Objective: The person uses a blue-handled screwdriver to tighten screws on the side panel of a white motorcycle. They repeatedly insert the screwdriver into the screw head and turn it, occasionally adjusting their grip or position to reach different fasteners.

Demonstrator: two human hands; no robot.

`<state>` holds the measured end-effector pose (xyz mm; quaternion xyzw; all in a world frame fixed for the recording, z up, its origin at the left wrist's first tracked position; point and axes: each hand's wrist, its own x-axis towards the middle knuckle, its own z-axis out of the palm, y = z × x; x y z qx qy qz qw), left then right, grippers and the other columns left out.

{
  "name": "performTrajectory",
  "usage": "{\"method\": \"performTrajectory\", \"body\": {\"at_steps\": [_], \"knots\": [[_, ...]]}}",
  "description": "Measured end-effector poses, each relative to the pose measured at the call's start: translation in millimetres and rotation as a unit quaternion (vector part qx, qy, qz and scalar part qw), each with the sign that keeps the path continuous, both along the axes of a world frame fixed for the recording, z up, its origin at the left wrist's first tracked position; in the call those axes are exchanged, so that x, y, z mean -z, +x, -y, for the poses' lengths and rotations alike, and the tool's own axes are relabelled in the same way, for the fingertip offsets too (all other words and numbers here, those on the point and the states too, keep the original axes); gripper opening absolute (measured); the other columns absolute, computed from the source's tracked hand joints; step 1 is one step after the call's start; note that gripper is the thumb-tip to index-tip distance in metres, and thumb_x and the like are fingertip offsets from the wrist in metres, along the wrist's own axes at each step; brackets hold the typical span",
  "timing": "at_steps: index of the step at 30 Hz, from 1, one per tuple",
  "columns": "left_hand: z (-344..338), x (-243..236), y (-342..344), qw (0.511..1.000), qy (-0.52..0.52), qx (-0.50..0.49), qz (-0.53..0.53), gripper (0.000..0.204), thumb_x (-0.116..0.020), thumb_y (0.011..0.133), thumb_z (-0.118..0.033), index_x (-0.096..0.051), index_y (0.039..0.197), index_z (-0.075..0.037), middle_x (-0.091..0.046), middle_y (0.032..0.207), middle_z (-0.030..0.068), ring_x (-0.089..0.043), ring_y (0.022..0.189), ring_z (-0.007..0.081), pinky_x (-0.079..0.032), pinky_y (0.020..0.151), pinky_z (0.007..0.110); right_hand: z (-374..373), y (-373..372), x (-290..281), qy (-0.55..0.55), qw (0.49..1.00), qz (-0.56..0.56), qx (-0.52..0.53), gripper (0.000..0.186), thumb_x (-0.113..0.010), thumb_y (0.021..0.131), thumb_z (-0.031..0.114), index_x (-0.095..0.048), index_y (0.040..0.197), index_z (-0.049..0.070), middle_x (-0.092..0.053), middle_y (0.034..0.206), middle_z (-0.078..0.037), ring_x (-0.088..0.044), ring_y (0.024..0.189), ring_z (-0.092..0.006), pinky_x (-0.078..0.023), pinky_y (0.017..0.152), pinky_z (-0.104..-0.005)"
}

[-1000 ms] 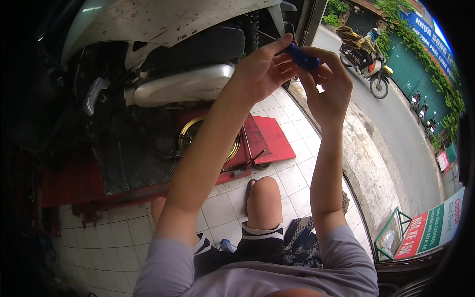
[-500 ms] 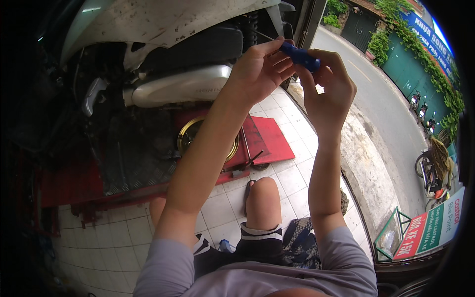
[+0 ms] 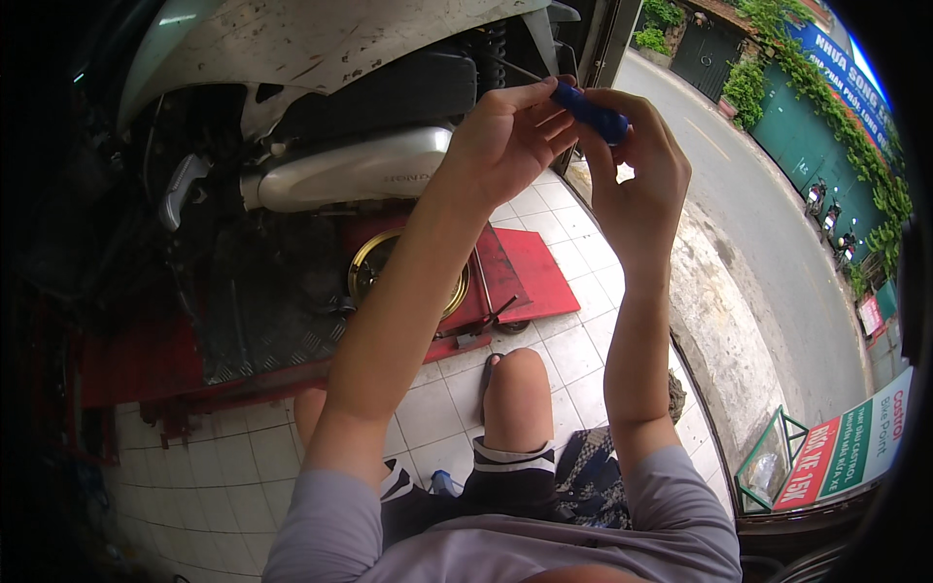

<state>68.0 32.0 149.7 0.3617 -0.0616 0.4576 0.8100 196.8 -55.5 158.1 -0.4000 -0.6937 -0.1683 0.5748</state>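
Note:
Both my hands are raised at the rear of a motorbike (image 3: 340,44) with pale, scuffed bodywork. Between them is a screwdriver with a blue handle (image 3: 595,115); its thin shaft runs up and left toward the coil shock absorber (image 3: 496,58). My right hand (image 3: 646,170) is closed round the back of the handle. At the handle's front end, my left hand (image 3: 505,146) steadies the screwdriver between thumb and forefinger, its other fingers loosely curled below. The bodywork and dark parts hide what the tip touches.
Below my left forearm, a gold-rimmed wheel (image 3: 364,257) lies on a red lift platform (image 3: 544,277). A silver exhaust cover (image 3: 355,167) is left of my hands. White floor tiles (image 3: 573,355) surround my legs. A sign stand (image 3: 826,452) and the street (image 3: 748,185) are at the right.
My right hand has turned slightly and shifted a little left on the handle. The left hand stays nearly in place. A loaded two-wheeler on the street has left the view.

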Motion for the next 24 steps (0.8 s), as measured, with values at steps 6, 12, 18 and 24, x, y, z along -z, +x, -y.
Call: {"method": "performTrajectory", "body": {"at_steps": [6, 12, 18, 24], "knots": [[0, -3, 2, 0.999, -0.036, -0.015, -0.028, 0.027, -0.053, 0.100, -0.013, -0.056, 0.116, 0.008, -0.060, 0.113, 0.0165, -0.057, 0.109, 0.0232, -0.045, 0.102, 0.035, -1, 5, -5, 0.132, 0.986, 0.105, 0.012, 0.042, -0.069, 0.075, -0.002, -0.065, 0.115, 0.010, -0.058, 0.118, -0.014, -0.062, 0.071, -0.0140, -0.049, 0.059, -0.0258], [5, 2, 7, 0.998, -0.054, -0.029, 0.032, 0.024, -0.052, 0.099, -0.008, -0.055, 0.116, 0.009, -0.058, 0.113, 0.0178, -0.056, 0.110, 0.0239, -0.043, 0.105, 0.036, 9, -7, -2, -0.082, 0.988, -0.128, 0.017, 0.040, -0.078, 0.078, 0.008, -0.063, 0.115, 0.009, -0.062, 0.080, -0.005, -0.061, 0.060, -0.0084, -0.046, 0.053, -0.0214], [-2, -1, -4, 0.997, -0.014, -0.008, -0.072, 0.020, -0.054, 0.098, -0.010, -0.058, 0.109, 0.007, -0.059, 0.109, 0.0180, -0.062, 0.099, 0.0230, -0.054, 0.093, 0.034, 2, 1, -2, 0.068, 0.998, 0.004, -0.019, 0.014, -0.065, 0.082, -0.006, -0.069, 0.096, -0.001, -0.061, 0.108, -0.013, -0.067, 0.095, -0.0184, -0.056, 0.075, -0.0286], [9, -8, 1, 0.997, -0.024, -0.022, -0.068, 0.021, -0.055, 0.099, -0.011, -0.058, 0.109, 0.007, -0.061, 0.106, 0.0166, -0.063, 0.102, 0.0241, -0.055, 0.094, 0.034, 1, 5, -2, 0.088, 0.992, 0.071, -0.053, 0.033, -0.058, 0.070, -0.013, -0.070, 0.097, 0.002, -0.057, 0.117, -0.016, -0.062, 0.109, -0.0273, -0.055, 0.087, -0.0382]]}}
